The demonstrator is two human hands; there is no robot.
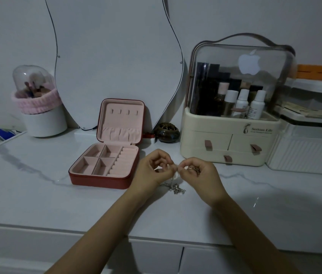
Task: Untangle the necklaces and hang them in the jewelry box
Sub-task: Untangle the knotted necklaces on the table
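Note:
A red jewelry box [104, 179] with pink lining stands open on the marble table; several small hooks [124, 111] line its upright lid. Just right of the box, my left hand [152, 171] and my right hand [199, 175] meet above the table, fingertips pinching a thin silver necklace chain [176, 169] between them. A tangled bunch of silver chain [177, 189] hangs down from the pinch and rests on the table. More chain with a darker gold tone [194, 169] is bunched in my right hand's curled fingers.
A cream cosmetics organizer [225, 151] with drawers and bottles stands behind my hands on the right. A small dark round pot [167, 132] sits beside the box lid. A mirror [112, 56] leans on the wall; a brush holder [41, 119] stands at left.

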